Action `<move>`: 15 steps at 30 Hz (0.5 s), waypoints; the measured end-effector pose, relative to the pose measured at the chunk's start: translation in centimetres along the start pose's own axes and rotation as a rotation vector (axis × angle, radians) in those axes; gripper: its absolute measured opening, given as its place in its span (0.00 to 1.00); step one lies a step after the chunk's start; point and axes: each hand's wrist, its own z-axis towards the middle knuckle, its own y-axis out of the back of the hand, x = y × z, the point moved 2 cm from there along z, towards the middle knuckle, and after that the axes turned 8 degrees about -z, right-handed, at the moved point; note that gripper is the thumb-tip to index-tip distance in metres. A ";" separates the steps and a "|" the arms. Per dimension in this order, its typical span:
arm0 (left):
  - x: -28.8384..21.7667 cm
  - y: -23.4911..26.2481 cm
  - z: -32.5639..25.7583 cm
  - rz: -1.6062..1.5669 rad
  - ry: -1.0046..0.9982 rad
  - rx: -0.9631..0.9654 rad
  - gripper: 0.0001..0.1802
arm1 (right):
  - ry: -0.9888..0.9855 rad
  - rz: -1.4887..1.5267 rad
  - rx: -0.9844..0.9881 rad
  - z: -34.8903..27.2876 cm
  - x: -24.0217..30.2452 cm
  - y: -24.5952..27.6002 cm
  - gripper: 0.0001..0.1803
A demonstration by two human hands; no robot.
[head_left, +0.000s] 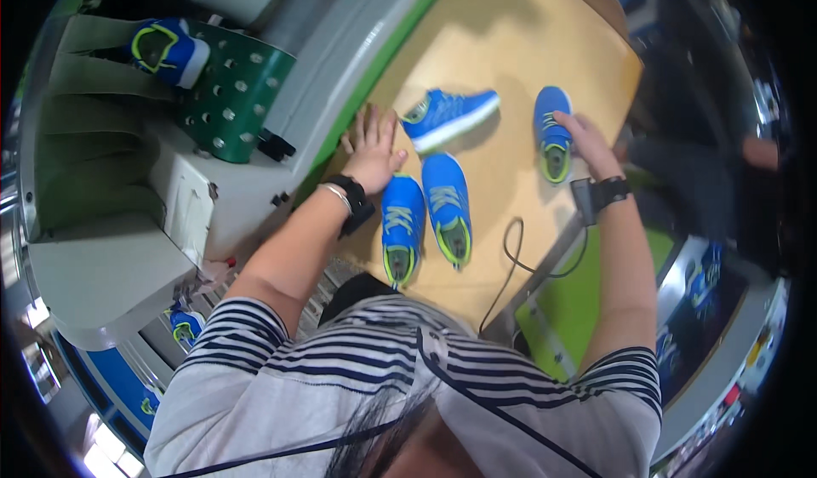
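My left hand [373, 149] lies flat with its fingers spread on the near-left side of the wooden tabletop, by the green edge strip. Beside it a blue sneaker [447, 116] rests on its side, its white sole facing down and right. Just right of my left wrist stands an upright blue sneaker [401, 219] with green lining, and another blue sneaker [445, 202] is right next to it, both toes pointing away from me. Over at the right, my right hand [589, 142] grips the side of a single blue sneaker [553, 133] by its laces; some fingers are hidden.
At the upper left, one blue sneaker [170, 51] sits on a green belt with holes [234, 95], beside grey flaps [102, 87]. A black cable [511, 261] curls across the table [502, 36]. A bright green panel [570, 308] lies below its right edge.
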 end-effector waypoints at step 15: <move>-14.1 2.8 2.1 -0.185 -0.294 -0.029 0.46 | -0.121 0.546 -0.572 -31.0 -22.8 -11.9 0.10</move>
